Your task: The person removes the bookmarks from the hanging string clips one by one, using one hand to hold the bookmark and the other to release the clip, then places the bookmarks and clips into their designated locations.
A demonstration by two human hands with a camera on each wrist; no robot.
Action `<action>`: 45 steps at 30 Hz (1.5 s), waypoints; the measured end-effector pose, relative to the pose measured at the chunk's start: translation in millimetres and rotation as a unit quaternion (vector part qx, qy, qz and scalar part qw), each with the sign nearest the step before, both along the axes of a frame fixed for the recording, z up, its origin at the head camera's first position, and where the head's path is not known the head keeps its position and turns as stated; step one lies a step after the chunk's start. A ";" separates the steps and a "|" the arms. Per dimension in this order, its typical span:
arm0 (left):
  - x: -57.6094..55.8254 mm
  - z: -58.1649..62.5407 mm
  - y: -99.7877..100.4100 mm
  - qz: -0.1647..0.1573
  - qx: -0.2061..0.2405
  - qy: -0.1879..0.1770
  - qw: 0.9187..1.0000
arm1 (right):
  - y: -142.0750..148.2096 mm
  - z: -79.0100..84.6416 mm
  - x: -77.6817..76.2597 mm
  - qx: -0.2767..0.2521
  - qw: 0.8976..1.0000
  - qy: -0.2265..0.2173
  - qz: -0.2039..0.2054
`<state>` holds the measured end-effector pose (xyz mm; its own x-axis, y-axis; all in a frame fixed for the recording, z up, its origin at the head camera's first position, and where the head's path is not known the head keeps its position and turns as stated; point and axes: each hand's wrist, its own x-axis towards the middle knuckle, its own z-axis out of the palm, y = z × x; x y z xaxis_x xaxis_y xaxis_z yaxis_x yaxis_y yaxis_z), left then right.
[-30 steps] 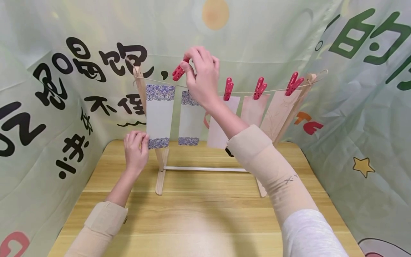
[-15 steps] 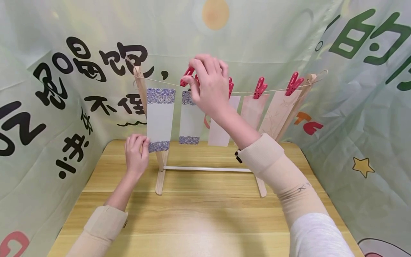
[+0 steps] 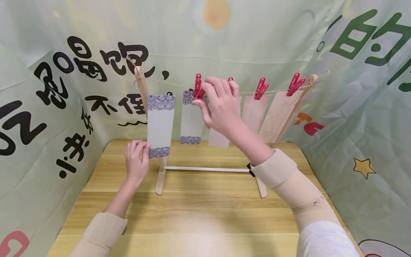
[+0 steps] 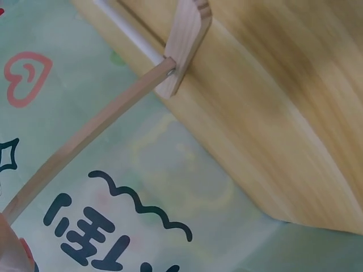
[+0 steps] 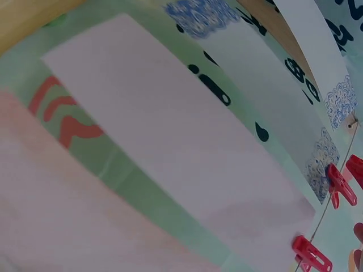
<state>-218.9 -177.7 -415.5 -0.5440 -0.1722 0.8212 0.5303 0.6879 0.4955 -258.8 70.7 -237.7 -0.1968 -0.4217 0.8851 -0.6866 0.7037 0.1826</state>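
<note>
Here we have leftmost blue-bordered paper card, long axis near upright, top edge below string; left hand nearer, pinching its lower left edge. Right hand right of card, pinching red clothespin.

My left grip is pinching a printed card that is looking like smooth, matt paper. The red clothespins are showing smooth, glossy plastic, and the line is looking like thin twine. I am seeing bare, smooth wood in the stand, glossy wood grain on the bench, and creased, matt cloth in the backdrop. My cuffs are looking like cloth.
</note>
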 end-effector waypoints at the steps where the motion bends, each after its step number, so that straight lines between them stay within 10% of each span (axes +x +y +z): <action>1: 1.4 -1.5 0.0 0.002 0.001 -0.003 1.000 | 2.5 -3.3 1.8 0.006 1.000 -0.004 -0.002; 45: 75.9 -100.1 23.3 0.023 0.006 -0.111 0.994 | 85.1 -169.2 36.1 0.022 0.976 -0.195 -0.095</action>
